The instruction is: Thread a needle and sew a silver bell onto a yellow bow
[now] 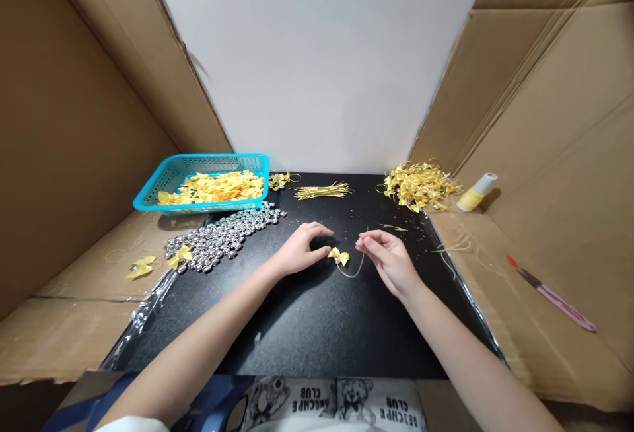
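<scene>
A small yellow ribbon bow with a silvery bead at its middle lies on the black work surface between my hands. From it a thin yellow cord loops out to my right hand, whose thumb and fingertips pinch the cord. A fine tip pokes up above those fingers, too small to name. My left hand is open, thumb and fingers apart, with the thumb tip right beside the bow. Whether it touches the bow I cannot tell.
At the left stands a blue basket of yellow bows, with silver beads spread before it. Cut cords lie at the back. A pile of finished bows, a thread spool and pink-handled tool are on the right.
</scene>
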The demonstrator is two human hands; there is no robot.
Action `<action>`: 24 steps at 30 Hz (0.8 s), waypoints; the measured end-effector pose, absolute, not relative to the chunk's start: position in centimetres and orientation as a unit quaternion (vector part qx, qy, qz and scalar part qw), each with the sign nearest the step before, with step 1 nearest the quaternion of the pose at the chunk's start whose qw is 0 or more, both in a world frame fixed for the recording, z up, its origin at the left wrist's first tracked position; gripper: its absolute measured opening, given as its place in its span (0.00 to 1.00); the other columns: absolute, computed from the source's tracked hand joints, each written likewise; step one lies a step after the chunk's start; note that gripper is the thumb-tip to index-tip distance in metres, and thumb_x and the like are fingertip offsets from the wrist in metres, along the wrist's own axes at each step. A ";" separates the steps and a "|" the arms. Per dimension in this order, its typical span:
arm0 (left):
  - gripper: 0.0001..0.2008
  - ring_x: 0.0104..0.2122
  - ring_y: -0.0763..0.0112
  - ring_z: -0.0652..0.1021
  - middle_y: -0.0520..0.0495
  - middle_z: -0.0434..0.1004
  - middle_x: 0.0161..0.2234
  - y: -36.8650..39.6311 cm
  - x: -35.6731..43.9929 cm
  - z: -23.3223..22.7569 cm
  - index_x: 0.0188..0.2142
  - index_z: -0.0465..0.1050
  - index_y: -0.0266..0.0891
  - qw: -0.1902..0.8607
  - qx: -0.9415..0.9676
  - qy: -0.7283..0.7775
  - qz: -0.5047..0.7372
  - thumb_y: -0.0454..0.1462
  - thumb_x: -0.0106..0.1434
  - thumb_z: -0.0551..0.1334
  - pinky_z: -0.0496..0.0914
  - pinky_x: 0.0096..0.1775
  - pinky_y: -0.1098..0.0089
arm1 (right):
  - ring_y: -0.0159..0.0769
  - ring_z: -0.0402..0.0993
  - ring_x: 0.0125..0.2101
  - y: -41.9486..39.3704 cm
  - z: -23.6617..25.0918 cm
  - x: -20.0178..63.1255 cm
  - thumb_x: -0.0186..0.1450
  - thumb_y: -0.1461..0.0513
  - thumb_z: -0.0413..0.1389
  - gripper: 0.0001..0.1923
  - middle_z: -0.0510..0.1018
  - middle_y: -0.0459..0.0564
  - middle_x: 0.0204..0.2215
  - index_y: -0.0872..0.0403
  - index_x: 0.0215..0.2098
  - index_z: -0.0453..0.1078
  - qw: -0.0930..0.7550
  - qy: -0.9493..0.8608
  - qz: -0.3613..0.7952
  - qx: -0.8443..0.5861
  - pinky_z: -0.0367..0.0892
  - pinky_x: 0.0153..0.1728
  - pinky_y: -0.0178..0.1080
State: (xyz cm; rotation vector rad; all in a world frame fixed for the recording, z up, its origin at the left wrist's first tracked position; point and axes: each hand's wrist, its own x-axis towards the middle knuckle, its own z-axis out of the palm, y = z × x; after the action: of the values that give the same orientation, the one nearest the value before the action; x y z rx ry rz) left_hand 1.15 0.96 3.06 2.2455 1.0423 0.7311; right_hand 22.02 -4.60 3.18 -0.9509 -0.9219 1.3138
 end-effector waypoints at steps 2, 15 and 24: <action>0.14 0.47 0.59 0.75 0.42 0.78 0.46 1.1 1.3 2.0 0.46 0.76 0.40 0.257 0.858 0.366 0.252 0.40 0.61 0.64 0.67 0.51 0.57 | 0.34 0.77 0.29 -4.6 3.3 22.1 0.46 0.49 0.71 0.18 0.81 0.46 0.26 0.51 0.29 0.78 0.601 -0.386 0.575 -0.399 0.74 0.40 0.41; 0.12 0.46 0.57 0.71 0.44 0.75 0.45 -0.1 2.9 1.2 0.42 0.76 0.42 0.210 0.867 0.401 0.209 0.40 0.59 0.64 0.65 0.49 0.56 | 0.33 0.73 0.28 -5.3 4.9 23.1 0.53 0.49 0.68 0.13 0.75 0.42 0.23 0.46 0.29 0.75 0.618 -0.444 0.553 -0.339 0.73 0.36 0.42; 0.06 0.41 0.62 0.73 0.46 0.76 0.39 0.8 3.8 1.1 0.35 0.75 0.39 0.254 0.847 0.425 0.196 0.39 0.59 0.66 0.65 0.45 0.63 | 0.29 0.72 0.27 -5.8 5.7 22.8 0.55 0.55 0.69 0.07 0.76 0.41 0.22 0.46 0.28 0.78 0.621 -0.412 0.608 -0.274 0.72 0.35 0.36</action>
State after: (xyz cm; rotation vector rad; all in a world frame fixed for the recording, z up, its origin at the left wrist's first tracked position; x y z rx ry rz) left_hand 3.83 0.77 1.06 2.3005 1.1536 0.5323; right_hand 22.84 -5.82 5.65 -0.6292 -0.9471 1.3966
